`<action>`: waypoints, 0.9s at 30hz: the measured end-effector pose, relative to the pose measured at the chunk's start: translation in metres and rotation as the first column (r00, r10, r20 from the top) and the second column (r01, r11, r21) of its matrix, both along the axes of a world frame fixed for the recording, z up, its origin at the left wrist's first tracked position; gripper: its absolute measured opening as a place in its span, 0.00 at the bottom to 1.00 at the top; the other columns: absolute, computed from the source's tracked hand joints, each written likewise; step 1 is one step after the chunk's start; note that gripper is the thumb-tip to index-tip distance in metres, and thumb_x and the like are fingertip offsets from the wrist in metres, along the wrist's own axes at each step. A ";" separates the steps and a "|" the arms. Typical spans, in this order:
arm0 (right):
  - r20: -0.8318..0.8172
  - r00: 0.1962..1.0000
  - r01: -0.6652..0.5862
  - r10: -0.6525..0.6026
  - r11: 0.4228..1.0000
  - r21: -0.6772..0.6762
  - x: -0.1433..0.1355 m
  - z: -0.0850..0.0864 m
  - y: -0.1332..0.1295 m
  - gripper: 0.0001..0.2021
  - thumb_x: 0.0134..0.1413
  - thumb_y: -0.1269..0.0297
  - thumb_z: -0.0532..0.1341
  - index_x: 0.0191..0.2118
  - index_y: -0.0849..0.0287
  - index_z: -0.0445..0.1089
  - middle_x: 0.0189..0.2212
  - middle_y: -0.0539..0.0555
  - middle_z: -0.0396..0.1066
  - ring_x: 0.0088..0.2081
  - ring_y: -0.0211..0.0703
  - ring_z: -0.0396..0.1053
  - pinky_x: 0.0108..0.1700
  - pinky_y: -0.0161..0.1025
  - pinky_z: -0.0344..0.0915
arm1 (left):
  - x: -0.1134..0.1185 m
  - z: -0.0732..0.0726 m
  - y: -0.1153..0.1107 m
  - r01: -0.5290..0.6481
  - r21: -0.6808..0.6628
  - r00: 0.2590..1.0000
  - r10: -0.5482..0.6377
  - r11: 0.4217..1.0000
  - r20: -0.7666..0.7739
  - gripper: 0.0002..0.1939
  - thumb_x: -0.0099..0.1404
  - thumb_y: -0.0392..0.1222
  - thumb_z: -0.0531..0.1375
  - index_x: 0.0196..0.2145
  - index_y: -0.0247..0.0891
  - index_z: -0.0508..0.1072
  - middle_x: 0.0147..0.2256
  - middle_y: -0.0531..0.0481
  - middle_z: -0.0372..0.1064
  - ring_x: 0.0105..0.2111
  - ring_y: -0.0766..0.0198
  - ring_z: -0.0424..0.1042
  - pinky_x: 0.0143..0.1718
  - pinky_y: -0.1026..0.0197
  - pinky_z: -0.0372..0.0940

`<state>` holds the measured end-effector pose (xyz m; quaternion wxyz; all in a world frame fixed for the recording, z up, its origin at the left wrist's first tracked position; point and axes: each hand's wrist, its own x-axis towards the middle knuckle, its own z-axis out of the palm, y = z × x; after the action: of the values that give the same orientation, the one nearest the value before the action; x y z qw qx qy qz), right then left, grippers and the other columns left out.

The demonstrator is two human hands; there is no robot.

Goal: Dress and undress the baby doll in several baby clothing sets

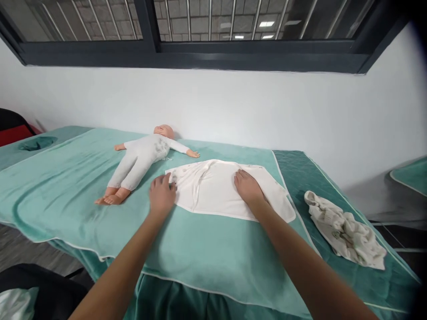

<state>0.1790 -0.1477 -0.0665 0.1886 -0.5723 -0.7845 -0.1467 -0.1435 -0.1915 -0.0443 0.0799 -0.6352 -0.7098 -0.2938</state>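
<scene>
A white cloth garment lies spread on the light green cover, with a fold near its left part. My left hand rests at the garment's left edge, fingers apart and holding nothing. On the garment's right half, my right hand lies flat with its fingers stretched forward. To the left, a baby doll in a white suit lies on its back, its head toward the wall and its feet toward the near left.
A crumpled cream cloth lies on the darker green cover at the right. The white wall and a barred window stand behind. A black chair is at the lower left, a red and black object at the far left.
</scene>
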 end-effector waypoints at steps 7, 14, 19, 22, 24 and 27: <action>-0.064 0.998 0.000 0.000 1.000 -0.008 0.003 -0.003 -0.001 0.19 0.66 0.68 0.48 0.53 0.70 0.70 0.55 0.67 0.70 0.59 0.51 0.65 0.62 0.48 0.59 | -0.025 0.009 0.027 -0.021 -0.128 0.983 0.044 0.992 0.179 0.26 0.66 0.58 0.53 0.57 0.45 0.70 0.54 0.41 0.71 0.56 0.45 0.65 0.58 0.43 0.55; -0.112 0.994 0.007 -0.010 1.000 -0.026 0.006 -0.006 0.001 0.19 0.64 0.69 0.49 0.53 0.68 0.71 0.55 0.64 0.70 0.59 0.50 0.65 0.63 0.46 0.58 | -0.037 0.006 0.057 0.179 -0.099 0.910 -0.127 0.979 0.395 0.18 0.63 0.47 0.56 0.48 0.44 0.77 0.47 0.50 0.77 0.47 0.56 0.73 0.51 0.57 0.63; -0.134 0.991 0.024 -0.027 0.999 -0.023 0.006 -0.004 0.003 0.18 0.63 0.71 0.50 0.53 0.66 0.71 0.55 0.62 0.71 0.58 0.48 0.66 0.63 0.44 0.58 | -0.044 -0.001 0.088 0.132 0.073 0.889 -0.151 0.989 0.432 0.16 0.62 0.41 0.55 0.44 0.39 0.78 0.45 0.48 0.75 0.45 0.57 0.72 0.51 0.56 0.64; -0.174 0.984 0.016 -0.019 1.000 -0.023 0.006 -0.004 0.004 0.18 0.61 0.72 0.51 0.52 0.65 0.72 0.54 0.62 0.71 0.58 0.48 0.66 0.63 0.44 0.58 | -0.045 -0.001 0.099 0.112 0.124 0.898 -0.154 0.986 0.413 0.15 0.63 0.37 0.53 0.40 0.40 0.78 0.43 0.47 0.72 0.44 0.58 0.71 0.51 0.56 0.65; -0.186 0.982 0.014 -0.019 1.000 -0.026 0.006 -0.003 0.004 0.18 0.60 0.72 0.51 0.52 0.64 0.72 0.54 0.62 0.72 0.57 0.49 0.66 0.63 0.45 0.58 | -0.043 0.000 0.099 0.113 0.163 0.903 -0.169 0.980 0.396 0.15 0.64 0.35 0.51 0.39 0.41 0.78 0.42 0.48 0.71 0.44 0.59 0.71 0.51 0.57 0.65; -0.191 0.981 0.017 -0.023 0.999 -0.036 0.006 -0.002 0.003 0.18 0.60 0.72 0.51 0.51 0.65 0.72 0.54 0.62 0.72 0.57 0.49 0.66 0.63 0.45 0.58 | -0.041 0.001 0.094 0.090 0.242 0.912 -0.178 0.966 0.371 0.17 0.66 0.34 0.49 0.41 0.42 0.77 0.44 0.48 0.68 0.45 0.60 0.70 0.52 0.57 0.65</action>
<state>0.1846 -0.1445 -0.0682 0.2520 -0.5947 -0.7593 -0.0794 -0.1846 -0.0974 -0.0429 -0.0135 -0.5988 -0.6290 -0.4956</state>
